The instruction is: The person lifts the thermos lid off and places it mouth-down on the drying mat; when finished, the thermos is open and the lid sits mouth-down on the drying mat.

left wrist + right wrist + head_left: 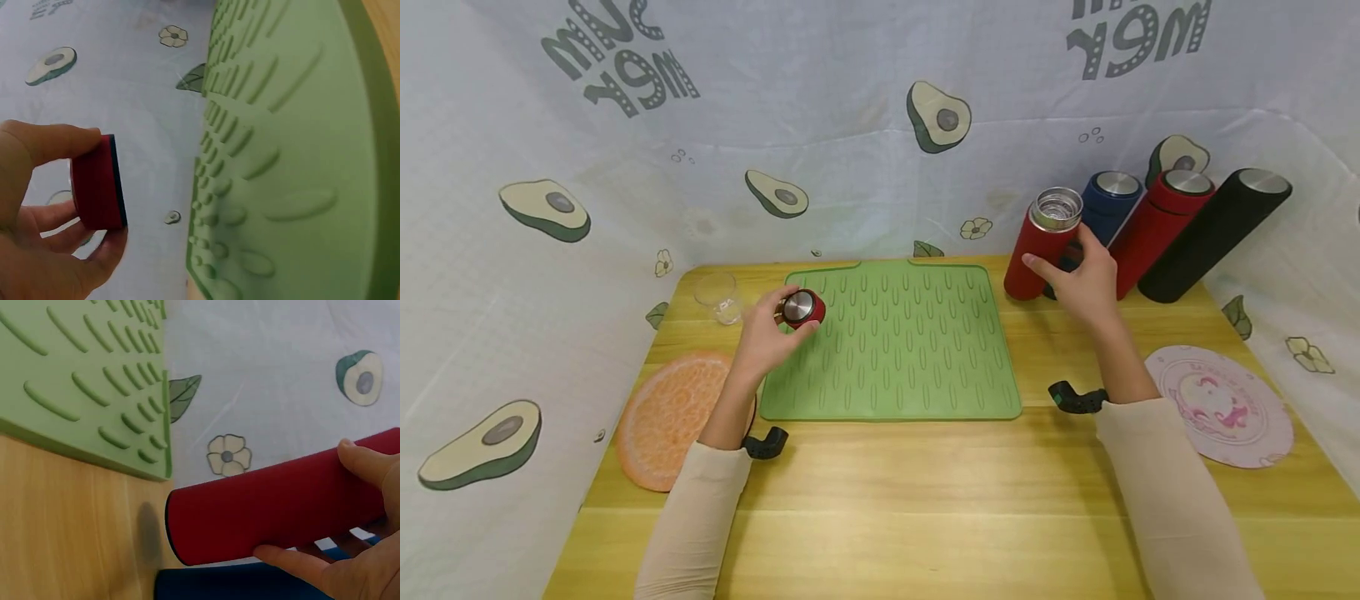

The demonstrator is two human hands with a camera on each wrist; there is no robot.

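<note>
My left hand [767, 333] pinches a red thermos lid [805, 308] with a brushed-metal top, over the left part of the green drying mat [891, 342]. Seen from the left wrist, thumb and fingers span the lid [99, 184], and its dark-rimmed edge faces the mat. At the back right, my right hand [1086, 279] grips a red thermos bottle [1037, 250] whose steel mouth is uncovered. In the right wrist view the bottle [262, 506] is held around its body, and a shadow lies apart from its base on the wood. Part of the right hand's fingers is hidden behind the bottle.
Close by the held bottle stand a blue thermos [1108, 204], another red thermos [1165, 225] and a tall black one [1213, 233], all capped. A clear glass [717, 296] is at the back left. An orange-slice placemat [670, 417] and a pink round placemat [1225, 404] lie at the sides.
</note>
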